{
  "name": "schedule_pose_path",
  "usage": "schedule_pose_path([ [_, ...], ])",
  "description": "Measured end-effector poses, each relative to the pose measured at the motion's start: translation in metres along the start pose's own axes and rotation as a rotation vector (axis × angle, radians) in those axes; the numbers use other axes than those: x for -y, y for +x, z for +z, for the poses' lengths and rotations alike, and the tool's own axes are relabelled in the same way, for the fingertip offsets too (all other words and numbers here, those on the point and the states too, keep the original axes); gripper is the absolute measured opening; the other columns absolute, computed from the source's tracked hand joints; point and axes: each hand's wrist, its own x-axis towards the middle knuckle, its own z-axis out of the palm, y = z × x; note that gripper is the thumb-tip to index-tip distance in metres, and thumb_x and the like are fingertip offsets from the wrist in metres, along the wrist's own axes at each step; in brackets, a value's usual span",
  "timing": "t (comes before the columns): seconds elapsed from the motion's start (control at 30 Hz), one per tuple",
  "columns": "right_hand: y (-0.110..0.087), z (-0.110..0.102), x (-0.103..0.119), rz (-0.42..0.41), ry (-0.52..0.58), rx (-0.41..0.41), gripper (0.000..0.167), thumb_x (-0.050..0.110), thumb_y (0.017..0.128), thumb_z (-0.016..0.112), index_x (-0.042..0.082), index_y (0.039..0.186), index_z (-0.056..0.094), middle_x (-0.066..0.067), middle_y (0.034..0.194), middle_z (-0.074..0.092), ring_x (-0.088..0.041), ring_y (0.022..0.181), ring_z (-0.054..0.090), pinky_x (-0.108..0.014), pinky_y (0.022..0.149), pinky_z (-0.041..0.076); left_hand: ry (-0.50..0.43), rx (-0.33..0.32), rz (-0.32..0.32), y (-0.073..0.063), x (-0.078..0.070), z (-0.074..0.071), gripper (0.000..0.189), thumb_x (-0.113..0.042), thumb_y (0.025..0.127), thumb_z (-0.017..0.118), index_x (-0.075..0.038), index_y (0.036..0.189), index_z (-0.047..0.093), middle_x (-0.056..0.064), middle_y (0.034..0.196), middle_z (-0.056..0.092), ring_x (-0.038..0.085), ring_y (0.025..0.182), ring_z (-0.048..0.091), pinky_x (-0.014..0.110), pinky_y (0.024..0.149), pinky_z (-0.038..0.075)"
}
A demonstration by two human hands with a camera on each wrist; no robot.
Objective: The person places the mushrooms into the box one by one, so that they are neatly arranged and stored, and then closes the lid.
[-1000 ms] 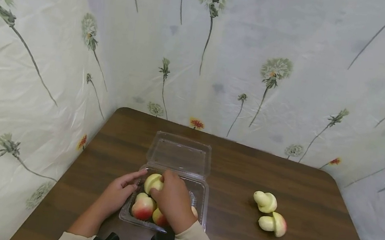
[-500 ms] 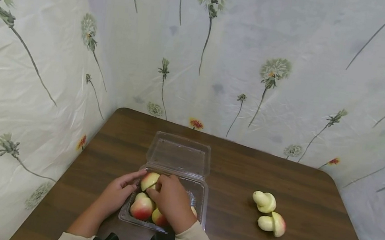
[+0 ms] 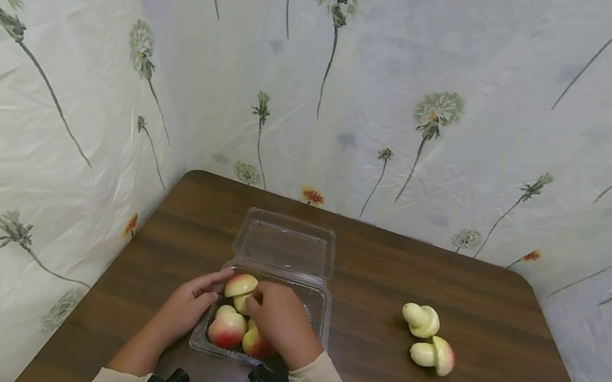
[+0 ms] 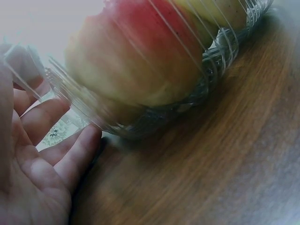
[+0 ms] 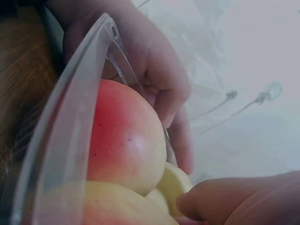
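Note:
In the head view a clear plastic clamshell box [image 3: 326,321] stands on the table, holding several yellow mushroom-shaped pieces with red-blushed caps. My right hand [image 3: 284,325] is over the box, its thumb and curled fingers pinching the pale stem of the back-left toy mushroom [image 3: 241,285], cap toward the far left. In the right wrist view a fingertip [image 5: 190,204] is right at that stem. My left hand [image 3: 185,307] rests against the box's left side with fingers extended; the left wrist view shows its fingertips [image 4: 91,133] at the clear wall. Two more toy mushrooms [image 3: 237,330] [image 3: 257,343] lie at the front.
The box's transparent lid [image 3: 285,244] lies folded back behind it. To the right, a toy mushroom [image 3: 420,320] and another toy mushroom [image 3: 435,356] lie on the brown wooden table [image 3: 376,276]. A flower-patterned curtain [image 3: 386,99] borders the table's back and left.
The back-left toy mushroom has been turned so its red cap faces the far left and its stem points toward my right hand. That hand has shifted slightly right. The left hand stays put.

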Motion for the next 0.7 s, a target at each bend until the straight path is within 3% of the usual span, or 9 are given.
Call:
schedule_pose_path([
  [0.2, -0.01, -0.01, -0.004, 0.041, 0.082, -0.111, 0.014, 0.029, 0.098, 0.065, 0.02, 0.09, 0.072, 0.008, 0.085, 0.067, -0.011, 0.074, 0.058, -0.031, 0.066, 0.05, -0.01, 0.008, 0.013, 0.001, 0.001, 0.0, 0.049, -0.001, 0.105, 0.048, -0.012, 0.152, 0.056, 0.008, 0.161, 0.049, 0.027, 0.151, 0.039, 0.016, 0.105, 0.047],
  [0.43, -0.029, -0.022, -0.01, 0.004, 0.142, -0.261, 0.009, 0.024, 0.098, 0.066, 0.022, 0.092, 0.072, 0.008, 0.093, 0.068, -0.01, 0.087, 0.063, -0.032, 0.078, 0.056, -0.002, -0.008, 0.006, 0.001, 0.001, 0.001, 0.049, 0.001, 0.104, 0.048, -0.011, 0.151, 0.057, 0.008, 0.161, 0.05, 0.026, 0.151, 0.039, 0.015, 0.104, 0.046],
  [0.7, -0.051, -0.033, -0.02, 0.005, 0.213, -0.378, 0.003, 0.019, 0.097, 0.069, 0.019, 0.096, 0.072, 0.01, 0.098, 0.067, -0.006, 0.089, 0.064, -0.029, 0.079, 0.061, 0.009, -0.018, -0.005, -0.001, 0.0, 0.002, 0.049, 0.0, 0.103, 0.049, -0.012, 0.15, 0.058, 0.006, 0.161, 0.049, 0.026, 0.151, 0.038, 0.016, 0.105, 0.046],
])
